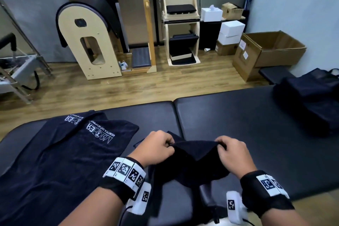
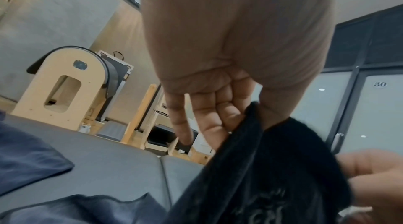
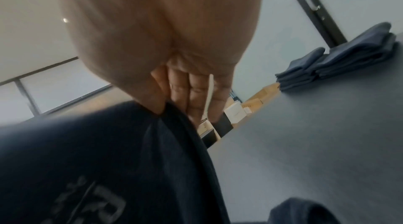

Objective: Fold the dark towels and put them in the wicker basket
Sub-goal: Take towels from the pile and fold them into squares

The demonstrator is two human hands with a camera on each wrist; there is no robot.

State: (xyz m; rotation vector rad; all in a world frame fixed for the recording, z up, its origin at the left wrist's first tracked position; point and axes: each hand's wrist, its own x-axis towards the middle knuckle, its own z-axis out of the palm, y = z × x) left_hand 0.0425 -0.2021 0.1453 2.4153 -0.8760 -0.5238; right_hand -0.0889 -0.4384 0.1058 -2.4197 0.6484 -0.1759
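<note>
At lower centre, left hand (image 1: 156,147) and right hand (image 1: 233,154) each pinch the dark towel's (image 1: 194,159) top edge (padded table (image 1: 238,124) bare beyond); cardboard box (image 1: 271,49) interior unseen.

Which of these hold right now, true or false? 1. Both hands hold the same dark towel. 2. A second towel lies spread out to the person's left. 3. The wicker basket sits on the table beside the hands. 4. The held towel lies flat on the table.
1. True: the left hand and the right hand each pinch the held towel at its top edge.
2. True: the printed towel lies spread on the padded table.
3. False: no wicker basket shows in any view.
4. False: it is lifted and hangs from the fingers.
</note>
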